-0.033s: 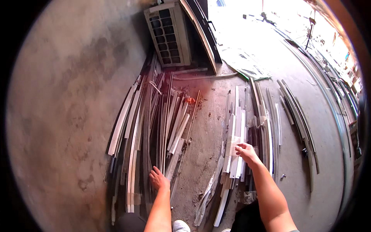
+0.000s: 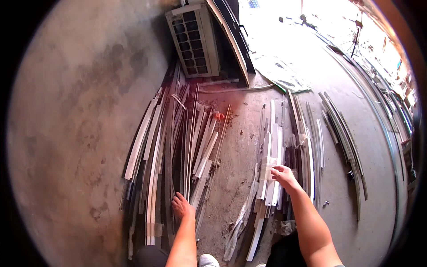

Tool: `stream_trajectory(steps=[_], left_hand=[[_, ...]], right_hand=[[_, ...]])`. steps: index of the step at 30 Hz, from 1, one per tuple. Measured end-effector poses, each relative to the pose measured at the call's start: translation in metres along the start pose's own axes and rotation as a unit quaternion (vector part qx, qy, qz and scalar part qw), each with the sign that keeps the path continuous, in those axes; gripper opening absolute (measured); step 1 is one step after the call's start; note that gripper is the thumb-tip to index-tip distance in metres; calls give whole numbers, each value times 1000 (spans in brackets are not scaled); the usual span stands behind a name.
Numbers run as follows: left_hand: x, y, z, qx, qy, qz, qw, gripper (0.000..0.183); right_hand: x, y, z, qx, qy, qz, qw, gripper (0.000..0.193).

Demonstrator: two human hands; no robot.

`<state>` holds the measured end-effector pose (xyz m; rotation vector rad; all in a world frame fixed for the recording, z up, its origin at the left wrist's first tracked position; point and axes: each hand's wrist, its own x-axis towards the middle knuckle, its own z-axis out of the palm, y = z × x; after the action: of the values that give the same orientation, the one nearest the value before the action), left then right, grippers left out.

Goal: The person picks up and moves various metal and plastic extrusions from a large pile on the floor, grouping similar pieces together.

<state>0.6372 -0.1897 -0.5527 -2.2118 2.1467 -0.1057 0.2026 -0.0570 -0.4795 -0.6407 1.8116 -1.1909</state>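
Observation:
My left hand (image 2: 183,207) is low over the lower end of the left-hand pile of long metal strips (image 2: 168,155). Its fingers are loosely bent and apart, beside a dark strip, with nothing visible held. My right hand (image 2: 284,176) is at the bundle of white profiles (image 2: 269,191). Thumb and fingers come together at the clear tape (image 2: 266,165) wrapped around that bundle; the fingertips partly hide what they pinch. The white profiles lie lengthwise on the floor, pointing away from me.
A boxy unit with a grid front (image 2: 192,42) stands at the back beside a leaning panel (image 2: 229,38). Further strips (image 2: 342,133) lie to the right. Plastic sheeting (image 2: 284,75) lies farther back, and crumpled plastic film (image 2: 240,224) near my shoes (image 2: 208,260). A wall rises on the left.

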Motion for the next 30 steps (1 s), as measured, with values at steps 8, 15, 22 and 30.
stream_trajectory(steps=[8,15,22,30], left_hand=[[10,-1,15,-92,-40,-16,995,42],[1,6,8,-156,-21,3,988,46],[-29,27,-7,-244,9,54,968,42],[-75,85,-20,-357,-62,108,926,39]], right_hand=[[-4,-9,9,2,0,-1,1000,40],[-5,-14,18,17,-6,0,1000,39],[5,-9,27,-13,-6,-2,1000,41],[18,4,26,-35,0,-16,999,44]])
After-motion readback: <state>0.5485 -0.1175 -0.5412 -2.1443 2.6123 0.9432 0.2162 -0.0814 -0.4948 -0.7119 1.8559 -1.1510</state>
